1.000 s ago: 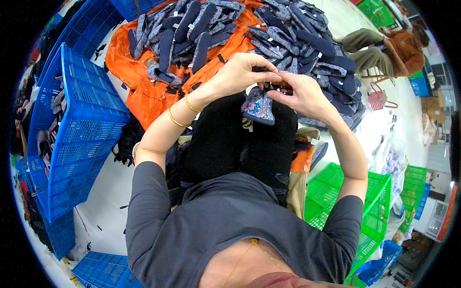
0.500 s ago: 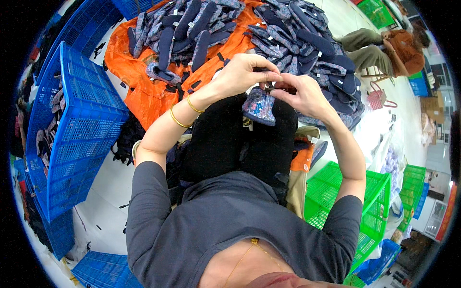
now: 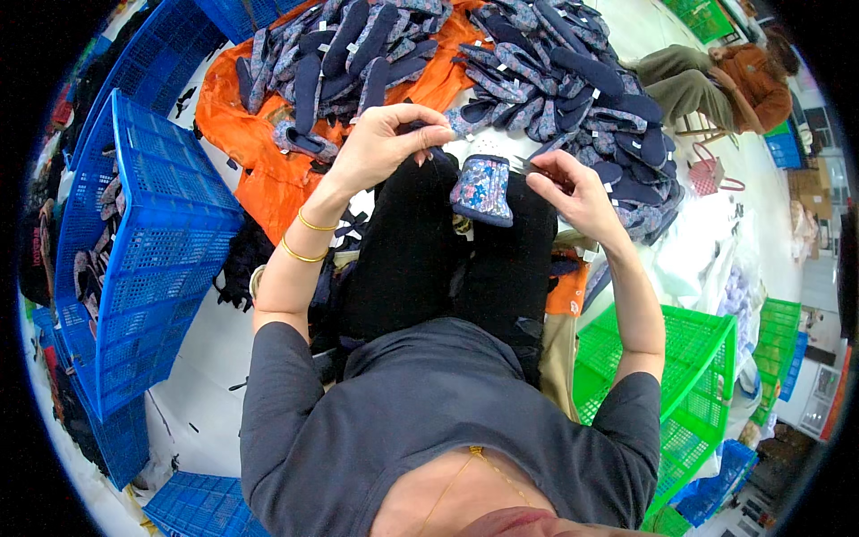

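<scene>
The floral slipper (image 3: 484,190) rests on the person's lap at the black-clad thighs (image 3: 403,259), its navy-edged toe pointing back toward the body and its white opening facing away. The left hand (image 3: 447,134), with two gold bangles (image 3: 305,240) on its forearm, is just beyond the slipper on its left, thumb and forefinger pinched together; whether a thread lies between them cannot be told. The right hand (image 3: 535,170) is close by on the other side, its fingers narrowed around a slim pointed thing (image 3: 523,163), too small to identify. Beyond the knees lie two heaps of similar slippers (image 3: 555,80), the left one on orange sheeting (image 3: 259,174). A blue crate (image 3: 165,251) stands at left, a green crate (image 3: 662,349) at right.
</scene>
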Available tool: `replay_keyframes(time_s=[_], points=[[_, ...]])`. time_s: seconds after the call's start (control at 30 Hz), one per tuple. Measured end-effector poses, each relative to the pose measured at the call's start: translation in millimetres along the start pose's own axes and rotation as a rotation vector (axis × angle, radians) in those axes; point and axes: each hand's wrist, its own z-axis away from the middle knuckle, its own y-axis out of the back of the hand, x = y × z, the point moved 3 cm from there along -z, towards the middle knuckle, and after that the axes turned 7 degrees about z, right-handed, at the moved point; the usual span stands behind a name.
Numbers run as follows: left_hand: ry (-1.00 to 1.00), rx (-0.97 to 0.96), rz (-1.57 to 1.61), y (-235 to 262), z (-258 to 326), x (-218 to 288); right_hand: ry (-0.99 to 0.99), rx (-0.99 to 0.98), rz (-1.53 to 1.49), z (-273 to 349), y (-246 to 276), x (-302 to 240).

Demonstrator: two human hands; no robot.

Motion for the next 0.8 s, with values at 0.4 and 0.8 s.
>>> replay_keyframes(time_s=[0.4,0.8], points=[[0.145,-0.147,-0.358,-34.6,-1.3,-13.3,0.224,-0.028,0.455,-18.1,6.2,-46.9],[0.122,-0.087,-0.255,-32.8,4.5,-33.2,0.311,-0.131,0.650,-27.4,8.6,-69.7]])
